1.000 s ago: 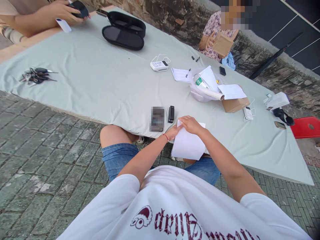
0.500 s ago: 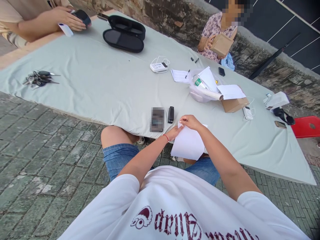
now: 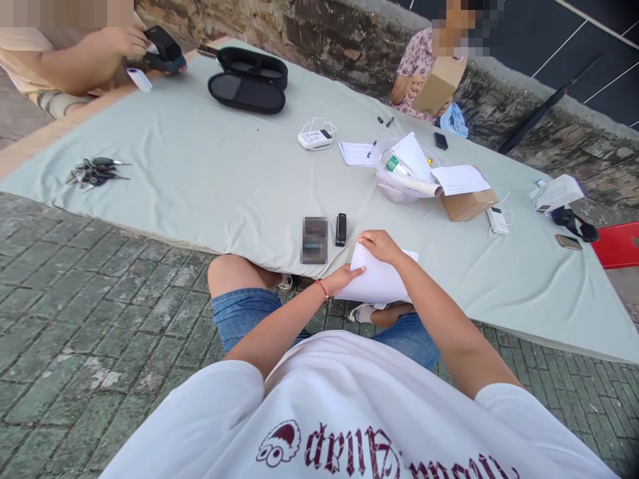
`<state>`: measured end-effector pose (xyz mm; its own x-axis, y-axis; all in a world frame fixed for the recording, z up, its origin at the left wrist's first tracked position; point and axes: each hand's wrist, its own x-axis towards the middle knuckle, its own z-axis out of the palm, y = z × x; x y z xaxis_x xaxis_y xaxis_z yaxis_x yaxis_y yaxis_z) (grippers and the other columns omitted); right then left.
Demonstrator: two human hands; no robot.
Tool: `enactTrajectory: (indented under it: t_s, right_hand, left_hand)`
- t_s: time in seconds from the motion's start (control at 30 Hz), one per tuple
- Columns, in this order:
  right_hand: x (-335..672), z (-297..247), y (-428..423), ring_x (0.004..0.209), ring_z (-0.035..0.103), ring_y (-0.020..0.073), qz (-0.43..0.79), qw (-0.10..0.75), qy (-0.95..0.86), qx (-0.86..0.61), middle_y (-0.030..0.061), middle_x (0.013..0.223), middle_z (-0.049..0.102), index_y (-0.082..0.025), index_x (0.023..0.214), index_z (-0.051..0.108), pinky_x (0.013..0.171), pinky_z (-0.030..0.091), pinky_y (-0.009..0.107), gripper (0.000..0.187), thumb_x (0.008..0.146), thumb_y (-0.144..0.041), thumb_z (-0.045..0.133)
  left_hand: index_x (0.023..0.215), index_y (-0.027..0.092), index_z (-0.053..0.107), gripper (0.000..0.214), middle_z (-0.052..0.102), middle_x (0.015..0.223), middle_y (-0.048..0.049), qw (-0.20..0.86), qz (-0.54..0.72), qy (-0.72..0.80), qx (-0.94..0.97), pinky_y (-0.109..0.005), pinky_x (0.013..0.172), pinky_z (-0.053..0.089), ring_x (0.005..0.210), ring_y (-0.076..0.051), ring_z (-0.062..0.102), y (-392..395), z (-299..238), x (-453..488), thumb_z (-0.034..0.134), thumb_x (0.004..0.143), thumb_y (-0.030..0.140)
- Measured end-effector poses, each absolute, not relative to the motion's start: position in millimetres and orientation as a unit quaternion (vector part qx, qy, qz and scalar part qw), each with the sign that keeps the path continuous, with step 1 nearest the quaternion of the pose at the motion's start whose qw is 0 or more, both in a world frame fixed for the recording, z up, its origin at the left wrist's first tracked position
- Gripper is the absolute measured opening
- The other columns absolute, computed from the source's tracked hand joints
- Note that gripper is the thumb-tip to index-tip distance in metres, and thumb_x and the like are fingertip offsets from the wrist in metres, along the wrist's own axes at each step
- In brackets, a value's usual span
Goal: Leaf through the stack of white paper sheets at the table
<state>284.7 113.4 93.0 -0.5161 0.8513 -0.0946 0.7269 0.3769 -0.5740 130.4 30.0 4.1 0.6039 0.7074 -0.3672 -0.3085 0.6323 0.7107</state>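
The left hand [image 3: 339,280] has slid down the white paper [image 3: 382,283] from its top corner and now grips the left edge between thumb and fingers. The right hand [image 3: 375,246] pinches the top corner. The paper overhangs the near edge of the bench [image 3: 200,179], near a black stapler [image 3: 341,229].

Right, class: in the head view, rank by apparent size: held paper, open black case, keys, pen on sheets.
1. Held paper and open black case: too alike to rank; the paper is partly covered.
2. Keys
3. Pen
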Motion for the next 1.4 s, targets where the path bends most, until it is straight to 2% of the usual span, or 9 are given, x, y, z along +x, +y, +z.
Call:
enactTrajectory:
  t_s: [0.17, 0.37, 0.5, 0.67, 0.87, 1.0, 1.13, 1.2, 1.4]
  right_hand:
    - [285, 87, 112, 0.085, 0.061, 0.0190, 0.303, 0.137, -0.803, -0.494, 0.0033, 0.091, 0.070, -0.020, 0.087, 0.068, 0.080, 0.043, 0.030, 0.027, 0.095, -0.032, 0.045]
    - [286, 71, 110, 0.082, 0.059, 0.0182, 0.339, 0.095, -0.780, -0.518, 0.0013, 0.087, 0.068, -0.021, 0.085, 0.064, 0.077, 0.042, 0.029, 0.029, 0.095, -0.039, 0.044]
    - [300, 65, 110, 0.078, 0.057, 0.0184, 0.359, 0.022, -0.770, -0.527, 0.0013, 0.086, 0.066, -0.022, 0.091, 0.061, 0.073, 0.041, 0.029, 0.030, 0.095, -0.045, 0.043]
    - [324, 68, 105, 0.074, 0.056, 0.0188, 0.347, -0.049, -0.763, -0.544, 0.0022, 0.081, 0.063, -0.022, 0.085, 0.058, 0.068, 0.039, 0.030, 0.033, 0.097, -0.046, 0.038]
    - [362, 74, 103, 0.083, 0.060, 0.0218, 0.327, -0.091, -0.745, -0.574, 0.0064, 0.092, 0.068, -0.021, 0.085, 0.063, 0.074, 0.042, 0.031, 0.024, 0.090, -0.043, 0.054]
    - [394, 68, 94, 0.079, 0.061, 0.0208, 0.389, -0.002, -0.678, -0.624, 0.0056, 0.084, 0.069, -0.021, 0.081, 0.063, 0.073, 0.046, 0.032, 0.026, 0.086, -0.046, 0.060]
    - [409, 52, 67, 0.077, 0.065, 0.0179, 0.552, 0.222, -0.486, -0.641, 0.0035, 0.091, 0.070, -0.023, 0.099, 0.063, 0.072, 0.053, 0.032, 0.034, 0.084, -0.053, 0.062]
    - [407, 43, 49, 0.076, 0.066, 0.0165, 0.582, 0.295, -0.417, -0.632, 0.0026, 0.095, 0.071, -0.024, 0.108, 0.062, 0.070, 0.054, 0.031, 0.041, 0.082, -0.056, 0.064]
    - [383, 18, -11, 0.087, 0.069, 0.0206, 0.621, 0.356, -0.337, -0.612, 0.0055, 0.109, 0.072, -0.026, 0.113, 0.063, 0.072, 0.058, 0.034, 0.044, 0.083, -0.057, 0.065]
  left_hand:
    - [0.102, 0.011, 0.070, 0.060, 0.075, 0.101, -0.0150, 0.839, 0.266, 0.358, 0.313, -0.040, 0.089, 0.052, 0.093, -0.026, 0.069, -16, -4, 110, 0.076, 0.070, 0.061]
    - [0.090, 0.010, 0.072, 0.064, 0.075, 0.088, -0.0123, 0.803, 0.245, 0.427, 0.335, -0.033, 0.073, 0.051, 0.077, -0.022, 0.068, -37, -12, 101, 0.071, 0.068, 0.070]
    - [0.093, 0.011, 0.072, 0.064, 0.076, 0.089, -0.0123, 0.823, 0.250, 0.421, 0.287, -0.033, 0.073, 0.052, 0.077, -0.022, 0.068, -34, -14, 100, 0.077, 0.064, 0.067]
    - [0.096, 0.011, 0.071, 0.060, 0.076, 0.093, -0.0137, 0.835, 0.257, 0.437, 0.212, -0.036, 0.075, 0.055, 0.079, -0.025, 0.070, -30, -23, 99, 0.083, 0.061, 0.058]
    - [0.098, 0.010, 0.071, 0.050, 0.075, 0.099, -0.0161, 0.818, 0.274, 0.480, 0.160, -0.037, 0.075, 0.058, 0.079, -0.025, 0.072, -31, -34, 95, 0.082, 0.068, 0.048]
    - [0.099, 0.008, 0.070, 0.044, 0.075, 0.098, -0.0167, 0.833, 0.284, 0.455, 0.133, -0.037, 0.074, 0.058, 0.078, -0.025, 0.072, -33, -30, 90, 0.080, 0.072, 0.042]
    - [0.101, 0.007, 0.070, 0.040, 0.075, 0.098, -0.0170, 0.838, 0.291, 0.449, 0.111, -0.038, 0.076, 0.059, 0.079, -0.025, 0.073, -34, -20, 90, 0.077, 0.076, 0.038]
    - [0.102, 0.007, 0.069, 0.040, 0.076, 0.097, -0.0169, 0.838, 0.296, 0.445, 0.109, -0.039, 0.077, 0.059, 0.080, -0.026, 0.073, -33, -15, 93, 0.076, 0.077, 0.038]
    - [0.101, 0.009, 0.069, 0.039, 0.076, 0.099, -0.0163, 0.809, 0.303, 0.488, 0.122, -0.039, 0.079, 0.059, 0.081, -0.025, 0.073, -29, -4, 110, 0.076, 0.077, 0.040]
